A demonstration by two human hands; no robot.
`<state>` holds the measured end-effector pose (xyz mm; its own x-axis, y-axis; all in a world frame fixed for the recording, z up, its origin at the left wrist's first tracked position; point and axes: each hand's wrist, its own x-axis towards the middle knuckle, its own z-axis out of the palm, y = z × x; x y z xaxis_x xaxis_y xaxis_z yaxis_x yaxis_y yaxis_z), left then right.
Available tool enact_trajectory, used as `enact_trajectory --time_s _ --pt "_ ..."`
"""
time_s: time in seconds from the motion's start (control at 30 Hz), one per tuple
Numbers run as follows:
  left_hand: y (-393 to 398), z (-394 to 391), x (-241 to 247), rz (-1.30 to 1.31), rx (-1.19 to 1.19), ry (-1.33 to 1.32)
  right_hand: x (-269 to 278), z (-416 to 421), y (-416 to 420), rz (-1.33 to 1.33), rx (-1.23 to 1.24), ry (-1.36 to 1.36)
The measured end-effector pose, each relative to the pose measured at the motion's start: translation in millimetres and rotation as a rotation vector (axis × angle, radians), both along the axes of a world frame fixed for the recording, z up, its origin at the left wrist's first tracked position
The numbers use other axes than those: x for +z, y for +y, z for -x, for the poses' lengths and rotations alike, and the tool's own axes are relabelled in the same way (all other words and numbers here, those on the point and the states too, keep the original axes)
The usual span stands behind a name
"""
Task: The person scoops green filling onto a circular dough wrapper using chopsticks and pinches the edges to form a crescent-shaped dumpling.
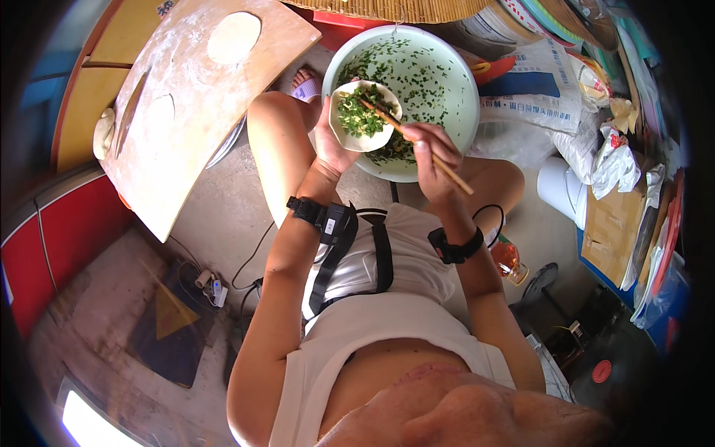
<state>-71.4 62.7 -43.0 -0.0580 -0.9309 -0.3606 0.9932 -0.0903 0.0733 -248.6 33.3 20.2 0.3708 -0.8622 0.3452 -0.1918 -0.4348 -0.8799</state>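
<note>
Cupped in my left hand (334,139) is a round dough wrapper (371,146), heaped with chopped green filling (360,114) that has pale yellowish bits in it. My right hand (434,156) grips wooden chopsticks (451,174) that slant down to the left, their tips in the filling. Both hands are over the near left part of a large pale green basin (472,112). Chopped greens (413,72) are scattered across its inside, and the wrapper hides part of them.
Left of the basin, a floured wooden board (184,145) bears flat dough rounds (234,38), a rolling pin (131,114) and a dough lump (104,134). Printed sacks (530,114), a white bucket (558,187) and an oil bottle (507,260) stand to the right. A cable (246,274) crosses the floor.
</note>
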Motion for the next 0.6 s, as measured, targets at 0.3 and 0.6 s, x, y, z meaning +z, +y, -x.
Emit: enact_trajectory --time_s 0.3,0.6 --pt "0 -12 -5 0.006 0.138 -0.025 -3 41 -34 -0.431 -0.354 -0.063" --pt "2 -29 -13 0.032 0.280 -0.136 -114 57 -51 -0.609 -0.202 -0.016"
